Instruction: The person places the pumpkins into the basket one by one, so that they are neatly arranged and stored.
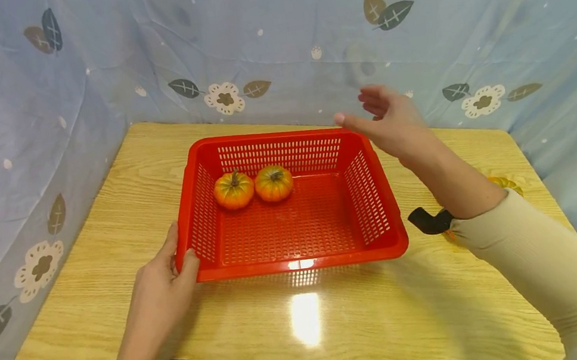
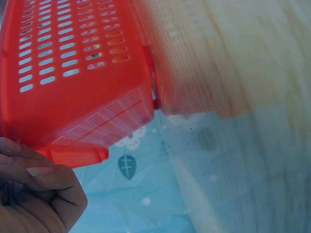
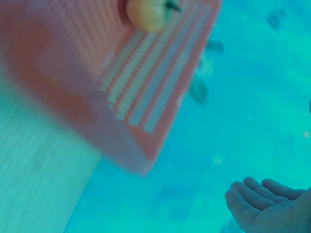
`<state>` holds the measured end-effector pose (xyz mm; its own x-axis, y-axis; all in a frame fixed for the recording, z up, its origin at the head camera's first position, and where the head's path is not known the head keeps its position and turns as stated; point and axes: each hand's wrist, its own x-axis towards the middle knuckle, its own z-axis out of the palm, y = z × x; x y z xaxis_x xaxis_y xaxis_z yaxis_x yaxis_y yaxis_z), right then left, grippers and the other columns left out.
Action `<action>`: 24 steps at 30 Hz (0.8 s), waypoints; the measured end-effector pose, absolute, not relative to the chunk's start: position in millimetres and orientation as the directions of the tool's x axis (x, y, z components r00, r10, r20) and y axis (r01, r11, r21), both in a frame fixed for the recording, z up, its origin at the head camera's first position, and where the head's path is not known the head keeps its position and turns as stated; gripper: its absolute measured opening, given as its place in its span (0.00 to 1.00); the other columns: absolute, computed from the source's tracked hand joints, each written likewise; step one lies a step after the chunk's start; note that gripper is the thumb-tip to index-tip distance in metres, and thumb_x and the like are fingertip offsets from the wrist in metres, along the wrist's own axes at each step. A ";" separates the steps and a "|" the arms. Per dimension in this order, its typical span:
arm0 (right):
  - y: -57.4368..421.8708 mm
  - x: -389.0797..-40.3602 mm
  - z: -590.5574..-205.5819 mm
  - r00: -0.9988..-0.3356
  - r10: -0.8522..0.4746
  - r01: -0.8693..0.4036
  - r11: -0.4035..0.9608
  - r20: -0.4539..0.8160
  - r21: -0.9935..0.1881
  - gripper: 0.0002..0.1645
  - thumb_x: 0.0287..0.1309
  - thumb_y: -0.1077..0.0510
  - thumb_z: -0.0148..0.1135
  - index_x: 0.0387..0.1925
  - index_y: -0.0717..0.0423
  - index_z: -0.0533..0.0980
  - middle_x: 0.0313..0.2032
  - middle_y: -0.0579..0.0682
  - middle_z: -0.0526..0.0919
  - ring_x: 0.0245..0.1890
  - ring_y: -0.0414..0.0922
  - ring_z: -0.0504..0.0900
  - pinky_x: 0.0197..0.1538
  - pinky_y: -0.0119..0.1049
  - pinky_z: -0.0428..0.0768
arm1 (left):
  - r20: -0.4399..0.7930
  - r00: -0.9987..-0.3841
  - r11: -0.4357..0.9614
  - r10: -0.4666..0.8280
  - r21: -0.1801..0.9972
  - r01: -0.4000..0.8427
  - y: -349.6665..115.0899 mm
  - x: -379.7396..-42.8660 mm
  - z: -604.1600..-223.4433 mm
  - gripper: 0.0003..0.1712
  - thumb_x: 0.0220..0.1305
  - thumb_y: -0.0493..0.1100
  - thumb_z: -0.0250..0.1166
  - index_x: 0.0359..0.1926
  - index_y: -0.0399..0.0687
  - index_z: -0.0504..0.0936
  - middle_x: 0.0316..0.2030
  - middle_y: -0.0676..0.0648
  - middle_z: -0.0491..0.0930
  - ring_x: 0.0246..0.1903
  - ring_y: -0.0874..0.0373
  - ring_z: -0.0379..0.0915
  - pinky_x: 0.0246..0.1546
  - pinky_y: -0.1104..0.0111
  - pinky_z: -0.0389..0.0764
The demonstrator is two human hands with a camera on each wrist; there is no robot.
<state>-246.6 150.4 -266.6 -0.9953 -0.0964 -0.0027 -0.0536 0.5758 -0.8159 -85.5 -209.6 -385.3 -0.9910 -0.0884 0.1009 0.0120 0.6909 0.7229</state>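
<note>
A red plastic basket (image 1: 299, 264) with slotted walls sits over the wooden table in the head view. Two small orange pumpkins, one pumpkin (image 1: 234, 191) at the left and another pumpkin (image 1: 274, 184) beside it, lie inside toward the back left. My left hand (image 1: 163, 285) grips the basket's left rim near the front corner, thumb over the edge. In the left wrist view, the left hand's curled fingers (image 2: 53, 182) are at the rim. My right hand (image 1: 392, 122) is raised by the back right corner, fingers loosely extended and holding nothing.
Behind my right forearm, another orange-yellow pumpkin (image 1: 505, 182) shows partly on the table (image 1: 371, 326). A black strap end (image 1: 426, 222) sticks out at the right wrist. Patterned blue cloth (image 1: 271, 38) hangs around the table's back and sides.
</note>
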 end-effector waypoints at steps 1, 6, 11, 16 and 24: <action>158.6 -243.7 -264.8 -0.998 -0.066 -0.042 0.559 0.007 -0.828 0.58 0.59 0.36 0.70 0.79 0.54 0.54 0.76 0.51 0.60 0.75 0.50 0.59 0.72 0.47 0.61 | 0.102 -0.991 0.693 -0.084 0.721 0.015 -209.9 -85.8 -385.4 0.36 0.77 0.47 0.52 0.78 0.39 0.55 0.13 0.53 0.65 0.11 0.64 0.51 0.10 0.67 0.62; 201.3 -228.7 -264.4 -0.997 0.076 0.013 0.541 0.034 -0.841 0.57 0.60 0.35 0.67 0.81 0.49 0.51 0.77 0.47 0.57 0.76 0.46 0.56 0.73 0.44 0.59 | 0.103 -0.992 0.692 -0.068 0.722 0.027 -210.5 -87.5 -387.2 0.36 0.76 0.47 0.53 0.78 0.38 0.56 0.19 0.47 0.75 0.11 0.64 0.52 0.11 0.67 0.64; 234.7 -211.9 -277.7 -0.980 0.197 0.099 0.528 0.009 -0.843 0.57 0.60 0.32 0.64 0.81 0.44 0.50 0.78 0.44 0.54 0.77 0.45 0.52 0.74 0.47 0.57 | 0.085 -0.994 0.689 -0.074 0.724 0.011 -211.1 -85.9 -388.0 0.37 0.77 0.48 0.52 0.79 0.39 0.55 0.20 0.47 0.75 0.11 0.63 0.51 0.11 0.67 0.64; 258.8 -192.7 -300.3 -0.956 0.289 0.184 0.462 -0.049 -0.868 0.55 0.60 0.32 0.63 0.81 0.41 0.50 0.78 0.42 0.53 0.77 0.42 0.50 0.74 0.46 0.57 | 0.089 -0.992 0.694 -0.087 0.720 0.004 -210.9 -85.2 -386.9 0.37 0.77 0.48 0.52 0.79 0.40 0.54 0.13 0.54 0.63 0.11 0.63 0.52 0.10 0.67 0.63; 295.0 -162.6 -343.0 -0.926 0.362 0.276 0.456 -0.107 -0.846 0.55 0.64 0.33 0.61 0.82 0.43 0.46 0.80 0.47 0.46 0.78 0.47 0.46 0.75 0.45 0.53 | 0.077 -0.993 0.699 -0.084 0.716 -0.003 -211.6 -84.6 -386.9 0.37 0.77 0.49 0.52 0.79 0.41 0.53 0.14 0.53 0.63 0.11 0.64 0.51 0.10 0.67 0.63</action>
<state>-162.6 295.0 -343.0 -0.9260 0.3621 -0.1067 0.2760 0.4565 -0.8459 -84.6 -211.6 -386.9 -0.9935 -0.0839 0.0771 -0.0035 0.6986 0.7155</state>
